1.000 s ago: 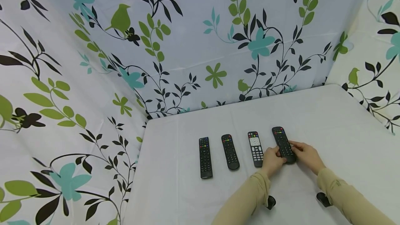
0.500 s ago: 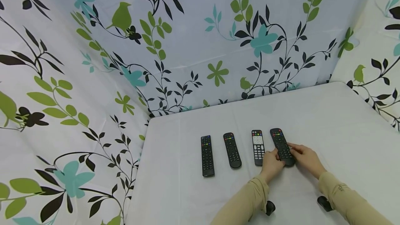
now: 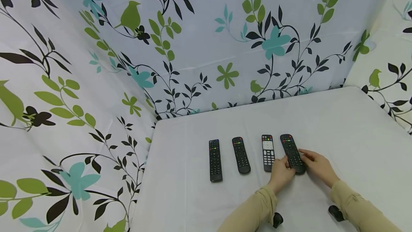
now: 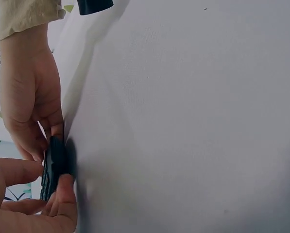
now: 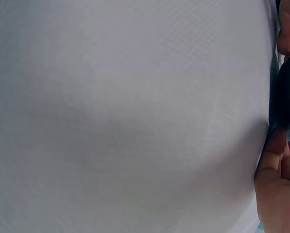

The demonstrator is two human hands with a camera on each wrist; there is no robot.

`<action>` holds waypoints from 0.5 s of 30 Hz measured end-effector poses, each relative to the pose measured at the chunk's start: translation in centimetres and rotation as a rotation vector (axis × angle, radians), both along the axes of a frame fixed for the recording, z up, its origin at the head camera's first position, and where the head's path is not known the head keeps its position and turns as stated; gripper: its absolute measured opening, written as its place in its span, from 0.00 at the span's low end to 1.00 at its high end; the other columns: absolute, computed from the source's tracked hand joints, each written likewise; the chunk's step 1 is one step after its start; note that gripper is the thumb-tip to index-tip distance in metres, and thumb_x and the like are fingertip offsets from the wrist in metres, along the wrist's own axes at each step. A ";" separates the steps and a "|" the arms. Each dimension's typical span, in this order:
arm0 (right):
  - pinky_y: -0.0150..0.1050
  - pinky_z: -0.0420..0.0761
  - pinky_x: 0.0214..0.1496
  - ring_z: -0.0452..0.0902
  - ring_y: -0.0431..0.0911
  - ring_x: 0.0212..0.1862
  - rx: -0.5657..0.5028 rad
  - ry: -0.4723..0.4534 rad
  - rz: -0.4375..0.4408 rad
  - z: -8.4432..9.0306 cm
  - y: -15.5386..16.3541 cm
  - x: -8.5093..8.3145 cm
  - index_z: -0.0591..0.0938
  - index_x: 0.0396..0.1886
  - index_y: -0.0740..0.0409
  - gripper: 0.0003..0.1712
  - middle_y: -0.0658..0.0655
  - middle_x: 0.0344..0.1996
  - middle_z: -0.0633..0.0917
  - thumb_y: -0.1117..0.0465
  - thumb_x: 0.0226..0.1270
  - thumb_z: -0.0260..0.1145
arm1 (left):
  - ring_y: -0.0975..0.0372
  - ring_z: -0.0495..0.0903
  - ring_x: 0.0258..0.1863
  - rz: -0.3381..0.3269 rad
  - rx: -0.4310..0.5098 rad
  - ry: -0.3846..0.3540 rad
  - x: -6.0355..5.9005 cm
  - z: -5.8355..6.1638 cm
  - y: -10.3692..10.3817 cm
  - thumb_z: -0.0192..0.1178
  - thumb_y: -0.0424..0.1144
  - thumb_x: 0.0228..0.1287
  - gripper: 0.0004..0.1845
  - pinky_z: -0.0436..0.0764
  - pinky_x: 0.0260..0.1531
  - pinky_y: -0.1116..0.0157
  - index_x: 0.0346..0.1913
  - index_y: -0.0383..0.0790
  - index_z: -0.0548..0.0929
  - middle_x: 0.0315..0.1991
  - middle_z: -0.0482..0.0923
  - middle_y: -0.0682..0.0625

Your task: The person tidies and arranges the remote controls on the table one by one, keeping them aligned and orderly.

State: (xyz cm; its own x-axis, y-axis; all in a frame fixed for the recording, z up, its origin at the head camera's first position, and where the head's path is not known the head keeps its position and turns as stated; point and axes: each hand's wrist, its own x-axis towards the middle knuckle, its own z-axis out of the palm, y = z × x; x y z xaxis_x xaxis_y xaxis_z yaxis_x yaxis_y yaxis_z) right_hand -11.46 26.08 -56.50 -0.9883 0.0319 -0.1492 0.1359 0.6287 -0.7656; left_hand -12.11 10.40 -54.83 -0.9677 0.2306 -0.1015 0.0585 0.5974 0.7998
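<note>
Four remote controls lie in a row on the white-covered table. In the head view, my left hand point(image 3: 281, 173) and right hand point(image 3: 319, 168) grip the rightmost black remote control point(image 3: 292, 153) from either side, near its lower end. This remote tilts, its top leaning left. Just left of it, close to my left knuckles, lies a remote with a white pad and white buttons point(image 3: 268, 149). The left wrist view shows the gripped remote's edge point(image 4: 57, 158) between thumb and fingers, low over the cloth. In the right wrist view, its dark underside point(image 5: 288, 92) shows between both hands.
Further left lie a rounded black remote point(image 3: 241, 155) and a straight black remote point(image 3: 215, 160). The white tablecloth point(image 3: 180, 196) reaches a patterned curtain point(image 3: 196, 46) behind and at both sides. Dark wrist devices point(image 3: 277, 220) hang beneath the sleeves.
The gripped remote has moved slightly left, nearer the white-pad remote, with both hands on it. The white-pad remote has turned a little straighter. The head view has shifted slightly.
</note>
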 end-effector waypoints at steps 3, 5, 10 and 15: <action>0.44 0.79 0.42 0.78 0.60 0.47 -0.006 0.009 -0.004 0.4 0.4 0.1 0.69 0.61 0.69 0.28 0.73 0.49 0.78 0.52 0.73 0.47 | 0.72 0.63 0.27 0.008 0.025 0.034 0.3 0.1 -0.3 0.62 0.35 0.51 0.13 0.62 0.28 0.78 0.41 0.33 0.84 0.26 0.71 0.54; 0.40 0.78 0.39 0.80 0.54 0.43 0.013 0.021 -0.006 0.6 0.7 0.0 0.70 0.60 0.69 0.27 0.72 0.47 0.79 0.52 0.72 0.47 | 0.73 0.65 0.29 0.018 0.055 0.046 0.5 0.4 -0.7 0.62 0.38 0.53 0.12 0.64 0.30 0.79 0.40 0.36 0.84 0.30 0.74 0.54; 0.37 0.79 0.34 0.81 0.46 0.38 0.037 0.068 -0.045 1.4 1.6 -0.2 0.72 0.58 0.68 0.27 0.70 0.46 0.80 0.50 0.72 0.47 | 0.75 0.66 0.29 0.020 0.068 0.120 0.2 1.6 -2.6 0.60 0.40 0.58 0.05 0.66 0.30 0.80 0.33 0.42 0.81 0.33 0.75 0.55; 0.43 0.78 0.34 0.78 0.60 0.44 0.085 0.196 -0.081 2.4 2.9 -0.1 0.73 0.58 0.67 0.27 0.70 0.46 0.80 0.50 0.72 0.48 | 0.68 0.73 0.38 0.021 -0.012 0.291 -0.9 2.9 -6.6 0.58 0.42 0.61 0.09 0.72 0.39 0.76 0.41 0.43 0.80 0.42 0.74 0.52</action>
State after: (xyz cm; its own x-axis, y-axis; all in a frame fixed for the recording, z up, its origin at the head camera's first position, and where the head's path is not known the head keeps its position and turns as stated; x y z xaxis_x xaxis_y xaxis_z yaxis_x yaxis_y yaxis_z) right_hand -11.55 29.02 -54.11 -0.9918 0.1167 0.0516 0.0428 0.6854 -0.7269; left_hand -13.06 3.77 -51.94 -0.9612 0.2103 0.1783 0.2716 0.6103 0.7442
